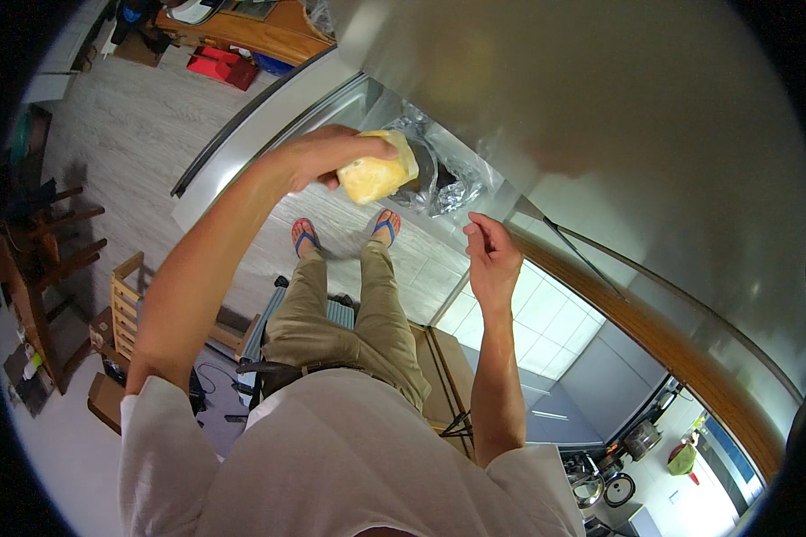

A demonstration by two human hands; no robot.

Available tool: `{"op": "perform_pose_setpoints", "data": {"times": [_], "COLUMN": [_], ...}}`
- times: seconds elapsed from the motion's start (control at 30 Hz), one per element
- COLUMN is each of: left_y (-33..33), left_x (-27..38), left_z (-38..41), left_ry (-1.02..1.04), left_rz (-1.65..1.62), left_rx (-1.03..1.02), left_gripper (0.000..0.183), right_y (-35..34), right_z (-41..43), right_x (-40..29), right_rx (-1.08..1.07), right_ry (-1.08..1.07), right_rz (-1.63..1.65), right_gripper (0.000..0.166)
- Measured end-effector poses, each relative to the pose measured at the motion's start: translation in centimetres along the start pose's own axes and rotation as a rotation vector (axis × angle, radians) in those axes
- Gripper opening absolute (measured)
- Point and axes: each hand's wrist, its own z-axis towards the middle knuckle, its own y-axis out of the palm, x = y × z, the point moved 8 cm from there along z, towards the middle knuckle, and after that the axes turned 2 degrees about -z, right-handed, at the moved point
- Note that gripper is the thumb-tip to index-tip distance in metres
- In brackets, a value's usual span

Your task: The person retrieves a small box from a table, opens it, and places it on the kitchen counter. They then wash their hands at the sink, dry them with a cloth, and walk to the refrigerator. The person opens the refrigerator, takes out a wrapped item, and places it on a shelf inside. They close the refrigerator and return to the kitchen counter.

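Note:
My left hand [316, 158] grips a pale yellow block wrapped in clear film [376, 171], thumb across its top. The block is held over a pulled-out clear refrigerator drawer [457, 231]. Inside the drawer lie crumpled clear plastic bags [453, 191], one with something dark in it. What else the drawer holds is hidden by the block and my hand. My right hand [496, 258] hovers just off the drawer's right end, fingers curled in and nothing seen in them.
A large glossy metallic panel [611, 87] rises beyond the drawer. At its left stands an edge with a dark seal [255, 121]. My feet in blue-strapped flip-flops [304, 238] stand below the drawer. A red box [221, 67], wooden stool [54, 255] and wooden door frame [645, 342] surround me.

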Motion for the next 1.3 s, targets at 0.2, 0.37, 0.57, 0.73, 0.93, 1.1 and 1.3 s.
{"op": "perform_pose_setpoints", "data": {"times": [0.2,0.37,0.57,0.73,0.93,1.1,1.3], "left_y": [1.5,3.6,6.4,6.4,5.1,4.6,2.8], "left_x": [2.5,3.7,3.6,2.8,1.8,2.4,4.4], "left_z": [5.6,8.8,8.4,9.2,10.4,9.6,6.1], "left_ry": [-0.014,0.056,0.195,0.109,0.038,0.106,0.156], "left_rz": [0.621,1.026,1.388,1.336,1.219,1.133,1.074], "left_rx": [-0.006,0.088,0.072,0.110,0.127,0.173,0.232], "left_gripper": [0.064,0.058,0.054,0.050,0.056,0.059,0.064], "right_y": [-1.7,-2.6,-2.2,-0.6,-0.6,-2.4,-7.9], "right_z": [-1.7,-2.6,-2.0,-0.5,0.6,0.2,-0.1], "right_x": [0.4,1.0,1.9,1.5,0.7,2.5,8.8], "right_rx": [0.017,0.011,0.020,-0.020,-0.028,0.007,0.341], "right_ry": [0.074,0.120,0.086,0.054,0.015,0.108,0.368], "right_rz": [0.045,0.122,0.101,0.125,0.130,0.204,1.016], "right_gripper": [0.015,0.015,0.016,0.016,0.016,0.018,0.031]}}
